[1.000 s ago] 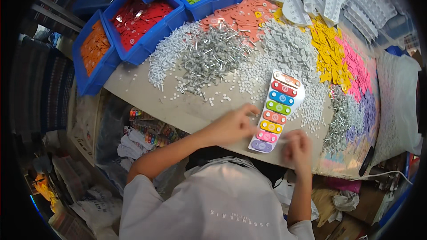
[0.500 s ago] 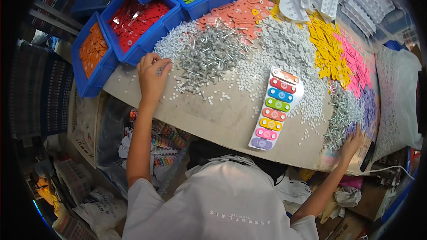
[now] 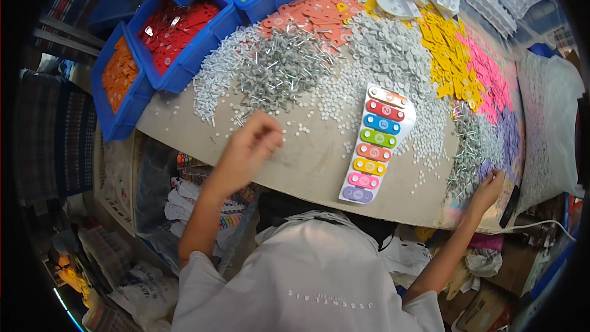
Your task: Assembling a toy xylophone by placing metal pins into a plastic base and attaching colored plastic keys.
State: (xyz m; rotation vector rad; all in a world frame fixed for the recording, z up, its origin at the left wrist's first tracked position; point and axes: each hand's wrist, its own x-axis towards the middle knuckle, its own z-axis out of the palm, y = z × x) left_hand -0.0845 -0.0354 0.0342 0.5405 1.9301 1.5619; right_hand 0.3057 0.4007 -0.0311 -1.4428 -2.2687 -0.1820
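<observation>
Head view, xylophone toy [image 3: 375,144] long axis away-toward, L hand [image 3: 249,147] pinched shut, R hand [image 3: 488,187] grip unclear

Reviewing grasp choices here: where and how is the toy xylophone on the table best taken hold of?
Judging by its pose, grip the toy xylophone across its long edges near the middle, from above. It lies flat, long and narrow, and the coloured bars cover its top.
</observation>
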